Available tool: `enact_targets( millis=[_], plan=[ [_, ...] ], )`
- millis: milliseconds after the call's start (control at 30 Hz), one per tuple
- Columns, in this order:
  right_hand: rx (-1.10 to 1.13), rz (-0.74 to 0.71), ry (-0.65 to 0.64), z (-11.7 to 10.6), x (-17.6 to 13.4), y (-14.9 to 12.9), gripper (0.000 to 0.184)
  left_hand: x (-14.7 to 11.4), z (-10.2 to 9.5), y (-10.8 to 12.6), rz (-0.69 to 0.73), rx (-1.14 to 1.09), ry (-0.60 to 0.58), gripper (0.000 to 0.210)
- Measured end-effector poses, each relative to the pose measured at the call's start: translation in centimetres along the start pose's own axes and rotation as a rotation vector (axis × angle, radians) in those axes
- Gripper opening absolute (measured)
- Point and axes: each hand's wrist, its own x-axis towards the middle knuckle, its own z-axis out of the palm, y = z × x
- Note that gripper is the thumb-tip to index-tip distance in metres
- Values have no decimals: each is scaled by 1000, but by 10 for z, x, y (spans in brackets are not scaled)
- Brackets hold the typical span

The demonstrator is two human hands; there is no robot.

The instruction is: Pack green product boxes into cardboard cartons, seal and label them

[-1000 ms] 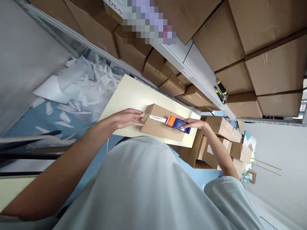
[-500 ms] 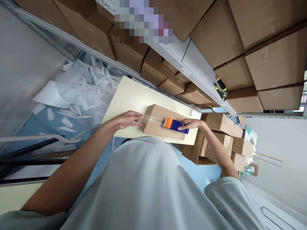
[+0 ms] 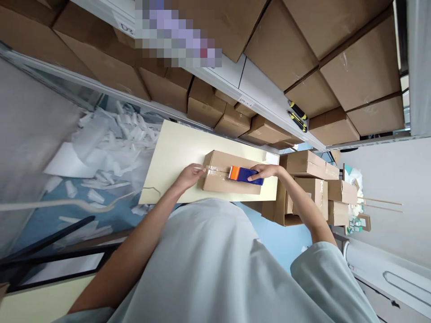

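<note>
A long brown cardboard box (image 3: 232, 185) lies on the pale yellow tabletop (image 3: 178, 139). Clear packing tape (image 3: 215, 170) runs along the seam of its top. My right hand (image 3: 267, 171) grips a tape dispenser (image 3: 247, 175), dark blue with an orange front, which rests on or just above the box top. At the box's left end is my left hand (image 3: 190, 176), its fingers drawn together at the end of the tape; the fingertips are small and partly hidden.
Shelves behind the table hold several cardboard boxes (image 3: 296, 40). Two yellow-and-black utility knives (image 3: 297, 115) lie on a shelf. More cartons (image 3: 308, 195) are stacked at the right. White scraps (image 3: 114, 139) cover the floor at the left, near a pale cord (image 3: 84, 205).
My left hand has closed its stretched fingers and come up against the box's left end. My right hand and the dispenser keep about the same place on the box. The view has shifted slightly.
</note>
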Motion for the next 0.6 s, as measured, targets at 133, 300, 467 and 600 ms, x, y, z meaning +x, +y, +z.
enact_targets(
  millis=[133, 300, 467, 600],
  plan=[
    [7, 12, 9, 3, 0, 1, 62, -28, 3, -6, 160, 184, 271, 89],
    [19, 25, 21, 6, -3, -3, 58, -74, 38, -4, 371, 314, 180, 68],
    [26, 33, 49, 11, -3, -6, 55, -90, 56, 3, 347, 406, 168, 85],
    [56, 5, 14, 13, 1, -6, 53, -81, 42, 15, 242, 480, 212, 71]
  ],
)
